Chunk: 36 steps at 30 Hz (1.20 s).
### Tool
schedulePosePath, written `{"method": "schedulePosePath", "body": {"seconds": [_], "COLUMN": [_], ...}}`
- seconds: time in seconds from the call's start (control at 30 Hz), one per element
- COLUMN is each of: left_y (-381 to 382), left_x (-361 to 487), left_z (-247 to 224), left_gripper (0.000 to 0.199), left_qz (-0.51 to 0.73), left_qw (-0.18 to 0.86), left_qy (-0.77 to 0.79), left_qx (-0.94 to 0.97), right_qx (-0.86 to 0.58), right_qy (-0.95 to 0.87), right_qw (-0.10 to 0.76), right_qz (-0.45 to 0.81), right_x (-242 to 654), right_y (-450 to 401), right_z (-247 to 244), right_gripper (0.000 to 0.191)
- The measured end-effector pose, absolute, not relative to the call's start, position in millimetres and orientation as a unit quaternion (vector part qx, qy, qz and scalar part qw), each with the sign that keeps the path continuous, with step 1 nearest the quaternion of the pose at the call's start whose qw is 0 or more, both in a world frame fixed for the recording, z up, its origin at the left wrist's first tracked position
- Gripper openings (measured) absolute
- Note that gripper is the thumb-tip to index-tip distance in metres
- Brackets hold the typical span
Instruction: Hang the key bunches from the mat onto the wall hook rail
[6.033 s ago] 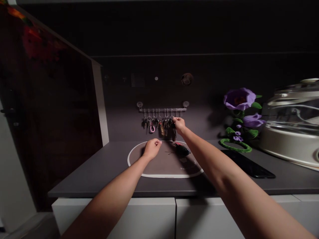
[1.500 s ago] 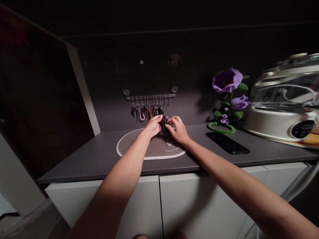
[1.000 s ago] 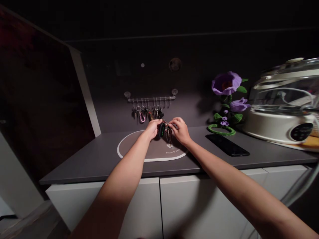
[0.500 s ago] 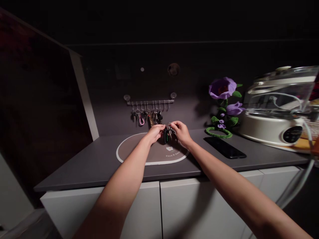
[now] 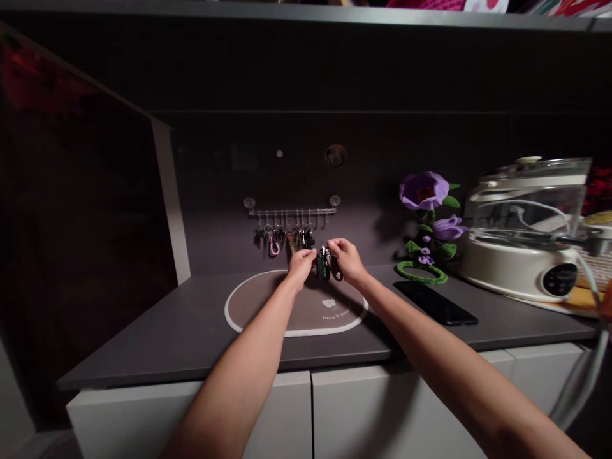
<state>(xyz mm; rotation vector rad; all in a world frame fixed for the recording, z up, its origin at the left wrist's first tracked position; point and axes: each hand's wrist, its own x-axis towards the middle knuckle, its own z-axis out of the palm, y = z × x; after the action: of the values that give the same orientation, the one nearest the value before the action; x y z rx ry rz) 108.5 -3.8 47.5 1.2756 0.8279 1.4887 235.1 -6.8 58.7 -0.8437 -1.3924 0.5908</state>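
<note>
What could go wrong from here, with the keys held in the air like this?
The bunch of keys hangs from the fingertips of the right hand, so it could slip and drop onto the mat. The right forearm passes close to the phone in this view and might bump it, though the real gap is hard to judge.

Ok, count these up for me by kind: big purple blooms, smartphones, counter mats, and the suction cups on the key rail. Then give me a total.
Big purple blooms: 2
Smartphone: 1
Counter mat: 1
Suction cups: 2
Total: 6
</note>
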Motion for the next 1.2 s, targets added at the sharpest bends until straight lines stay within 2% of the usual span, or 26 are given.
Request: {"method": "schedulePosePath", "body": {"seconds": [0.23,0.47,0.73,1.03,1.2], "left_y": [2,8,8,10,11], "left_x": [106,105,105,105,105], "left_z": [51,48,48,47,47], "left_gripper": [0.014,0.011,0.011,0.011,0.01], "left_qz": [0.704,0.713,0.708,0.708,0.711], "left_qw": [0.415,0.405,0.41,0.408,0.406], "left_qy": [0.389,0.393,0.396,0.401,0.402], "left_qx": [0.426,0.415,0.416,0.415,0.41], "right_qx": [-0.354,-0.351,-0.404,-0.481,-0.465], "right_qy": [-0.56,-0.468,-0.375,-0.349,-0.352], "right_qw": [0.681,0.717,0.751,0.734,0.735], "right_qz": [0.31,0.378,0.363,0.329,0.345], "right_x": [224,220,213,210,211], "right_y": [18,43,66,81,80], "right_z": [82,106,123,123,117], "right_gripper": [0.028,0.019,0.014,0.012,0.013]}}
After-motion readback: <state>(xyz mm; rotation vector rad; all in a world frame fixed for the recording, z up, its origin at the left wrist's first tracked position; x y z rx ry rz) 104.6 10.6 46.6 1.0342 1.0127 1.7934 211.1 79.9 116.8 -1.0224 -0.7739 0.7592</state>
